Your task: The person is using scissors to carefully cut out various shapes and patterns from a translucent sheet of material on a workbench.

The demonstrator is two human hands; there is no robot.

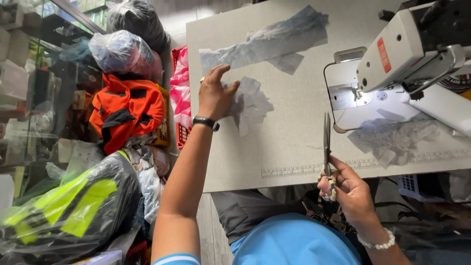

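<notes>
**Fabric cutting at the sewing table: part done, pieces still loose**

Scissors (327,142) sit in the right hand (349,189), fingers closed through the handles, blades shut and pointing away from the person, toward the sewing machine (417,49). Nothing is between the blades.

Left hand (214,95) is spread flat, fingers fanned, pressing on a small heap of thin grey fabric scraps (250,103) well left of the sewing machine. Watch on that wrist.

Status as I read it:
- Done: several pieces look already cut. One long grey strip (267,41) lies beyond the heap, toward the far edge of the table (294,157). Another crumpled grey pile (392,137) lies just below the sewing machine, on the near side.
- In hand: the heap under the left palm (can't tell if it is being gathered or just held down).
- Left: no piece is under the machine's needle, so stitching does not appear started. Piles unsorted.

Left of the table, far from the sewing machine: bagged bundles and an orange jacket (127,108) stacked on the floor.
</notes>
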